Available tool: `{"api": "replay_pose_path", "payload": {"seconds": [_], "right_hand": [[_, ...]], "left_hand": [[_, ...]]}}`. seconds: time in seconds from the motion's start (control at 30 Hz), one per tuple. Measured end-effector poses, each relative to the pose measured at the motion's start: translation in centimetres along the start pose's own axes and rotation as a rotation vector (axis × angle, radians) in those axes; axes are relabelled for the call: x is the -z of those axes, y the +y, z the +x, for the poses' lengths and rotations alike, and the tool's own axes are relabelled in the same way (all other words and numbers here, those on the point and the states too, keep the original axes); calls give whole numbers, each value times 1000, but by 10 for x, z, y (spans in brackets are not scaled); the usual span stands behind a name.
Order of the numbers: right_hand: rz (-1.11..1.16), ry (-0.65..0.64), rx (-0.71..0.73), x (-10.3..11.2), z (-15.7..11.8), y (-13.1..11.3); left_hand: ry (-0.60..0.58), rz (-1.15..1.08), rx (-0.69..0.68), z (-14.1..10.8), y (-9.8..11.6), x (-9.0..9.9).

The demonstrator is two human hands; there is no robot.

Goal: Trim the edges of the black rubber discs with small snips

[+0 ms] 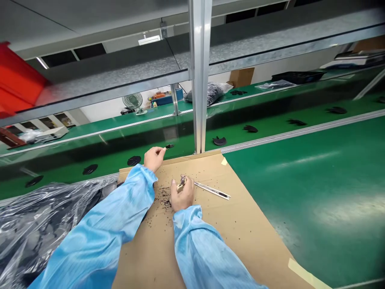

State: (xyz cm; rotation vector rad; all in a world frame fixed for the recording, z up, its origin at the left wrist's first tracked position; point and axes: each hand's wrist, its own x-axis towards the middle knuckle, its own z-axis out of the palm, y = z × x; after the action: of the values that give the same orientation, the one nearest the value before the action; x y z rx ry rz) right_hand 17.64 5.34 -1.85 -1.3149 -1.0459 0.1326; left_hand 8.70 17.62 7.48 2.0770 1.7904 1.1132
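Observation:
My left hand (pixel 155 158) reaches over the far edge of a cardboard sheet (pixel 210 237), toward the green conveyor belt. A small black piece (pixel 170 146) is pinched between its thumb and fingers. Lower and to the right, my right hand (pixel 183 194) is closed around a small pale-and-metal hand tool (pixel 181 184), mostly hidden by the fingers. Just right of that hand lies a slim utility knife (pixel 213 190) on the cardboard. Many tiny black scraps (pixel 165 196) are scattered between and below my hands.
Black curved parts (pixel 219 141) lie spaced along the belt (pixel 183 146). An upright metal post (pixel 200 80) stands straight ahead, under an overhead shelf. At left is a clear plastic bag (pixel 57 224) of dark parts; a red bin (pixel 19 80) sits above.

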Motion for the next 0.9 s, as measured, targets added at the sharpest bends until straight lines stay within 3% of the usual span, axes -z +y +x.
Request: {"api": "replay_pose_path", "payload": {"seconds": [0.07, 0.17, 0.3, 0.4, 0.5, 0.6, 0.73, 0.9], "right_hand": [[34, -16, 41, 2, 2, -4], [116, -105, 77, 4, 0, -13], [204, -368, 98, 11, -14, -31], [221, -526, 177, 19, -25, -45], [317, -673, 266, 24, -31, -57], [397, -781, 213, 26, -31, -63], [465, -882, -7, 25, -31, -59], [473, -596, -257, 15, -32, -40]], "left_hand": [[30, -254, 57, -33, -8, 26], [-58, -624, 223, -87, -23, 53], [-87, -928, 410, -144, -41, 64], [-76, -1081, 354, -169, -49, 64], [-122, -1098, 202, -183, -52, 63], [-178, -1032, 82, -188, -57, 62], [-185, -1053, 189, -186, -66, 59], [-19, -1262, 419, -179, -68, 60]]}}
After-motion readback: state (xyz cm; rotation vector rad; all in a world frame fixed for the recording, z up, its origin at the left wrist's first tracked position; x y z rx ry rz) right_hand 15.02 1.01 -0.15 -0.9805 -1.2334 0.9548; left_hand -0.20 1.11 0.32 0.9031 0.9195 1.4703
